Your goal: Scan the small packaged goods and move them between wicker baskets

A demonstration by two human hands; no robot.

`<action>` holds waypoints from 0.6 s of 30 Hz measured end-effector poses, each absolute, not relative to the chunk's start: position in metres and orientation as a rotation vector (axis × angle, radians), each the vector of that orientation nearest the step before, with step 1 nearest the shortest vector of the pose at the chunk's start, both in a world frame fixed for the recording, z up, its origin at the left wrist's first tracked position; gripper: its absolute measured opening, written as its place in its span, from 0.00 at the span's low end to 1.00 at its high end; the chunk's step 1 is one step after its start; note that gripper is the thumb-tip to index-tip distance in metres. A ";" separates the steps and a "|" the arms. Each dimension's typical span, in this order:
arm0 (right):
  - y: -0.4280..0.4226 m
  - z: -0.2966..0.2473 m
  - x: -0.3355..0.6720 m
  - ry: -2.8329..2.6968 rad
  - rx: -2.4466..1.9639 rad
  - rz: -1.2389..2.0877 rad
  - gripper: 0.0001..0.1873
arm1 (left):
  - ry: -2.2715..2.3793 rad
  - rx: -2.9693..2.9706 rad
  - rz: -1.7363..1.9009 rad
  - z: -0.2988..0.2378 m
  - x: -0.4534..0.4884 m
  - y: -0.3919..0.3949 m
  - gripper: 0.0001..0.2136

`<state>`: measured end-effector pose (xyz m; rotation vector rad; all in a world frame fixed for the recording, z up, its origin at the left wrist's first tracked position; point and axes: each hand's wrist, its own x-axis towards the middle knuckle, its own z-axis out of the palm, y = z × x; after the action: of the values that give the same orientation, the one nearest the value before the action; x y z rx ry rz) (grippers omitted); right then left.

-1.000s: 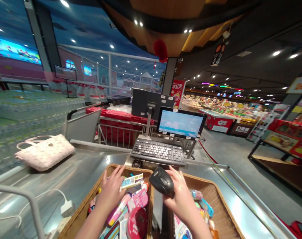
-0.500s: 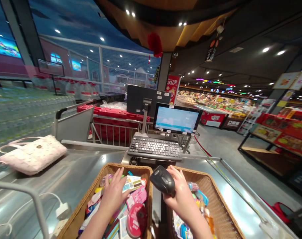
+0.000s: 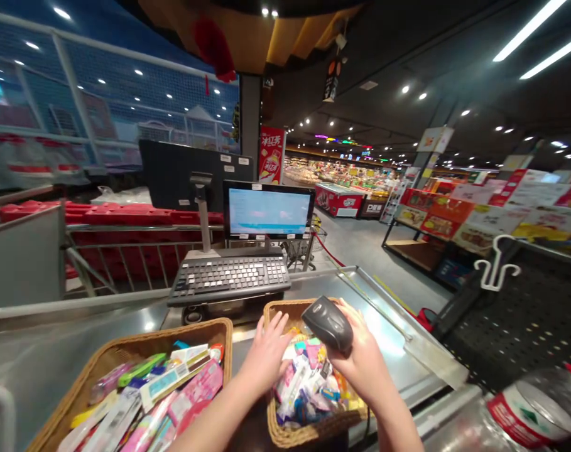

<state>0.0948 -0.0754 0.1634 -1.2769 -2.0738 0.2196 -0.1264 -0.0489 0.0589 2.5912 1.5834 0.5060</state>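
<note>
In my right hand (image 3: 358, 351) is a black barcode scanner (image 3: 328, 323), held above the right wicker basket (image 3: 285, 436). Small colourful packaged goods (image 3: 308, 383) fill that basket. My left hand (image 3: 267, 348) reaches over its left rim with the fingers spread; no item shows in the hand. Whether its fingertips touch the goods or the rim, I cannot tell. To the left stands another wicker basket (image 3: 167, 336), full of pens, pink packs and other small packets (image 3: 157, 383). My left forearm covers its lower right corner.
A keyboard (image 3: 233, 276) and a lit monitor (image 3: 269, 212) stand behind the baskets, beside a second screen's dark back (image 3: 191, 176). Metal counter (image 3: 313, 285) surrounds them. At right are a black pegboard (image 3: 525, 307) with a white hook and large plastic bottles (image 3: 530, 408).
The view has turned right. My left hand has moved from the left basket to the right one. The scanner stays in my right hand.
</note>
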 end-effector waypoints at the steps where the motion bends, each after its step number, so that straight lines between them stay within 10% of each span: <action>1: -0.075 0.161 0.102 -2.055 -1.294 0.218 0.26 | 1.528 2.615 0.478 0.057 -0.116 -0.040 0.20; 18: -0.044 0.143 0.168 -1.919 -1.437 0.244 0.29 | 1.563 2.490 -0.031 -0.034 -0.006 0.045 0.21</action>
<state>0.1681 -0.0444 0.1433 -1.4375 -1.9186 0.2436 -0.0057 0.0451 -0.0343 2.4905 1.5633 -0.0310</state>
